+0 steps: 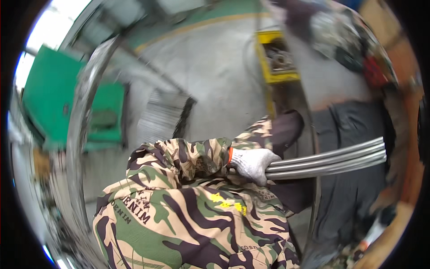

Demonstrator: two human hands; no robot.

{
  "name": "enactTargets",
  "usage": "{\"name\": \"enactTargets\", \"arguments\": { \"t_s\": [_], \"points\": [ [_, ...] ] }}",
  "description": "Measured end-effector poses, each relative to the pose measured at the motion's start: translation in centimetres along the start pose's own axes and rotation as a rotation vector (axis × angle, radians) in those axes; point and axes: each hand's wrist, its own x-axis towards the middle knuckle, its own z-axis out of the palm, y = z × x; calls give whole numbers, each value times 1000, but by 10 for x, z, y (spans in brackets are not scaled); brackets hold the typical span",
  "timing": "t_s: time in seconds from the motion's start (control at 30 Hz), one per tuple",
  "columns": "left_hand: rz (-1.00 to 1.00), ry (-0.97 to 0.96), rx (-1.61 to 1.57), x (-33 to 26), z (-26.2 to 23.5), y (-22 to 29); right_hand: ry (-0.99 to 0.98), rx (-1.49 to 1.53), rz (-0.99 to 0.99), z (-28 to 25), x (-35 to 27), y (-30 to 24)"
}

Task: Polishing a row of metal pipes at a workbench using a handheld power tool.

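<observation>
My left hand (254, 164), in a white knit glove with an orange cuff band, is closed around one end of a bundle of several metal rods (327, 162). The silvery lengths lie side by side and reach to the right, over a dark grey cloth (347, 130). My left arm, in a camouflage sleeve, crosses in front of my body. Near the lower right rim, my right hand (374, 234) shows small and blurred as a white glove with an orange band, beside a camouflage patch. Its fingers cannot be made out.
Ahead stands a yellow-framed bin (277, 56) with metal pieces inside. A stack of grey metal lengths (161, 116) lies left of centre. Further left are a grey metal post (83, 103) and a green cabinet (51, 94). Clear plastic bags (333, 33) rest at the upper right.
</observation>
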Motion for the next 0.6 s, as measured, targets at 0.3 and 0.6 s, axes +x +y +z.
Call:
{"name": "enactTargets", "arguments": {
  "t_s": [0.3, 0.6],
  "points": [
    [-211, 961, -685, -80, 14, -64, 458, 316, 303, -98, 167, -159],
    [68, 1295, 236, -132, 20, -292, 644, 1131, -163, -172, 253, -283]
  ]
}}
